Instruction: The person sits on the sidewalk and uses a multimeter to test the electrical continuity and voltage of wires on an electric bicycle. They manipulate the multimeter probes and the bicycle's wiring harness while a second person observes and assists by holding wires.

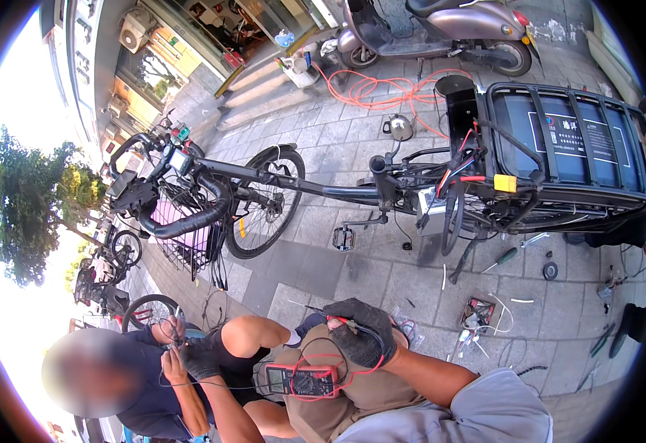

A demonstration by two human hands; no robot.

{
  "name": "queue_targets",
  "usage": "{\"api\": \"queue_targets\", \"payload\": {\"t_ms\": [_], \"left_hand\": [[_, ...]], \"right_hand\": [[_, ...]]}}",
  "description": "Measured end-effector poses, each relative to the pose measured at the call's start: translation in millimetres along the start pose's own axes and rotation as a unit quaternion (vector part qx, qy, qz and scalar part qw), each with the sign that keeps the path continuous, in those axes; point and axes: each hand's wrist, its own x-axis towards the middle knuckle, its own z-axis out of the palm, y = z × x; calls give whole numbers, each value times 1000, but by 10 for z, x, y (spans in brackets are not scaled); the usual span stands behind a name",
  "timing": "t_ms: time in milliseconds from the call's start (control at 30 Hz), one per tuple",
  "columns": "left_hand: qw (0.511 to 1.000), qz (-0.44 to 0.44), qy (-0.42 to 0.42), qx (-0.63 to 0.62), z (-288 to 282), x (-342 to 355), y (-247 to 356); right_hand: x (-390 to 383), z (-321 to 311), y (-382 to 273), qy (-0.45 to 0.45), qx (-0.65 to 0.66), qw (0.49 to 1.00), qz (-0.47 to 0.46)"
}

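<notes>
My right hand (363,325), in a dark work glove, is closed round a red and black multimeter probe, whose thin metal tip points left. A red multimeter (304,380) with a grey screen and a dial lies on my lap, its red and black leads looping about it. My left hand (201,359), also gloved, reaches left with fingers curled in front of a seated person's hands (169,351). Thin dark wires (190,325) run there; what my left fingers grip is too small to make out.
Ahead stands a bicycle (337,190) with a large blue battery pack (559,144) in its rear rack and loose wires with a yellow connector (505,182). A screwdriver (506,258) and a parts box (479,314) lie on the paving. Beyond are an orange cable (371,92) and a scooter (441,33).
</notes>
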Motion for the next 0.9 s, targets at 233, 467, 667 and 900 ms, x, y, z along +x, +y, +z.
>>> {"api": "queue_targets", "payload": {"t_ms": [233, 467, 667, 900], "left_hand": [[465, -185, 19, -866, 149, -17, -297], [477, -207, 35, -854, 189, 10, -277], [449, -168, 21, -877, 221, 38, -394], [978, 3, -11, 210, -278, 133, 422]], "right_hand": [[2, -1, 33, 8, 12, 1000, -15], [-44, -11, 86, 19, 9, 1000, -13], [-43, -48, 82, 21, 8, 1000, 4], [-52, -59, 70, 24, 22, 999, 5]]}}
